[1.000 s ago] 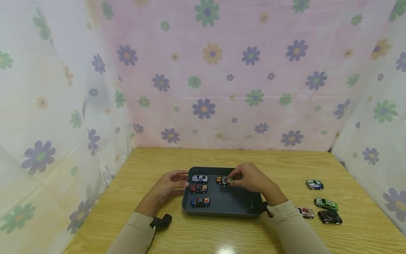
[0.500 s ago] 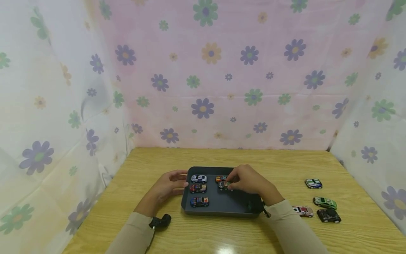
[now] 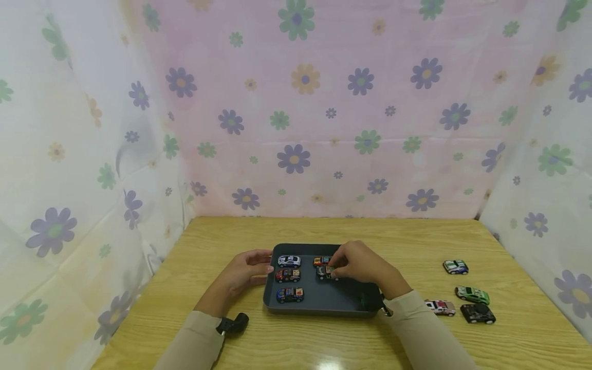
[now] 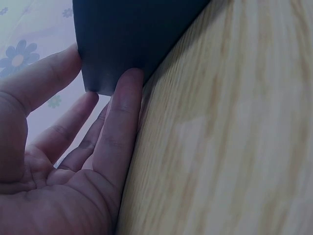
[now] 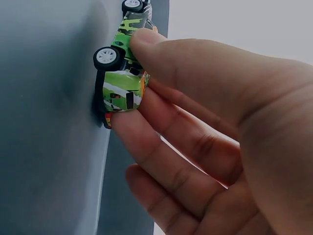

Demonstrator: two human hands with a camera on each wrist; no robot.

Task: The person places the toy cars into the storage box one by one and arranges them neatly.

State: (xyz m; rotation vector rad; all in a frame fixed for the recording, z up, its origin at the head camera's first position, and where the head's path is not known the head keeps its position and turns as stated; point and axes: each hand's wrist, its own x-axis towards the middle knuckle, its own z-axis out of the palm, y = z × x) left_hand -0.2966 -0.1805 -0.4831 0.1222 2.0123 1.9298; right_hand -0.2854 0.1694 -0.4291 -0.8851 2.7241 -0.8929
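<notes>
A dark grey tray lies on the table between both hands. My right hand pinches a green camouflage toy car between thumb and fingers, low over the tray floor. Just behind that car is a red and yellow toy car, partly hidden by the fingers. In the tray's left part stand a white toy car, a red toy car and a blue toy car. My left hand touches the tray's left wall with extended fingertips, as the left wrist view shows.
To the right of the tray, on the wooden table, stand a white and blue toy car, a green toy car, a black toy car and a white and red toy car. Flowered cloth hangs behind.
My right hand has brought the green camouflage car slightly towards me and down, in front of the red and yellow car. My left hand stays at the tray's left side.
</notes>
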